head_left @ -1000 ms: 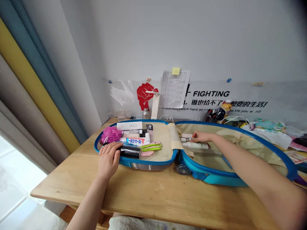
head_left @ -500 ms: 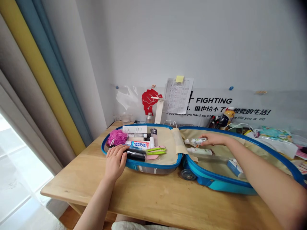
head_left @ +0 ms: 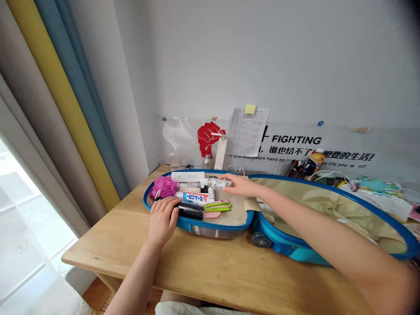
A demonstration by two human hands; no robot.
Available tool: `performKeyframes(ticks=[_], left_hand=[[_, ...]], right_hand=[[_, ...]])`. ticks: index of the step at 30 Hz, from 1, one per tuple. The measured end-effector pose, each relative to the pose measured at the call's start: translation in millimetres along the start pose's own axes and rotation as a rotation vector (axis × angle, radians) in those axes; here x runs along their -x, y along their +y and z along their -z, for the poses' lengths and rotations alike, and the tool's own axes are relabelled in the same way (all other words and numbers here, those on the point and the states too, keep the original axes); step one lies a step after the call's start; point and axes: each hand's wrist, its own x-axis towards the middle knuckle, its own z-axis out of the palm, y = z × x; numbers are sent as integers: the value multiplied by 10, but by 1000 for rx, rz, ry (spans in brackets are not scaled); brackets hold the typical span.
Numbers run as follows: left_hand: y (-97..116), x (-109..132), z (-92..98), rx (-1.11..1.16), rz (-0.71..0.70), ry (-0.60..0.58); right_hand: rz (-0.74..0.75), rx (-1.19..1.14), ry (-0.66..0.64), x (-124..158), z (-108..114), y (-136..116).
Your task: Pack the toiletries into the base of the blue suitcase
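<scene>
An open blue suitcase (head_left: 216, 232) lies with its two halves spread. Over the left half, my right hand (head_left: 236, 184) is closed around the end of a small white bottle with a printed pattern (head_left: 215, 183). My left hand (head_left: 164, 218) lies across the near rim, fingers stretched out over the end of a black cylindrical item (head_left: 190, 211). Around them in this half are a toothpaste box (head_left: 193, 197), a purple bath puff (head_left: 164, 187), a white printed box (head_left: 187, 176), a small white tube (head_left: 211, 194) and green and pink slim items (head_left: 219, 206).
The right half (head_left: 305, 192) has a beige lining, and my right forearm crosses it, hiding part. A caster wheel (head_left: 260, 239) sits near the hinge. Behind stand a metal-capped bottle (head_left: 207, 161), a yellow-labelled bottle (head_left: 315, 162) and pens. The wooden desk (head_left: 210, 271) runs along the front.
My right hand has carried the white bottle leftward from the right half to above the left half. My left hand stays at the near rim. The view has shifted slightly.
</scene>
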Motion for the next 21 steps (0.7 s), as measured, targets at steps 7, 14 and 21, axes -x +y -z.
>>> performKeyframes(ticks=[7,14,21], left_hand=[[9,-9,3,7,-13,13],[22,-11,11,4,3,-5],[17,-12,11,0,-1,-2]], right_hand=[[105,54,-29,-494,-587,-237],[136,109,-18,-856,-738,-318],[171,151,-37,-846,-888,-388]])
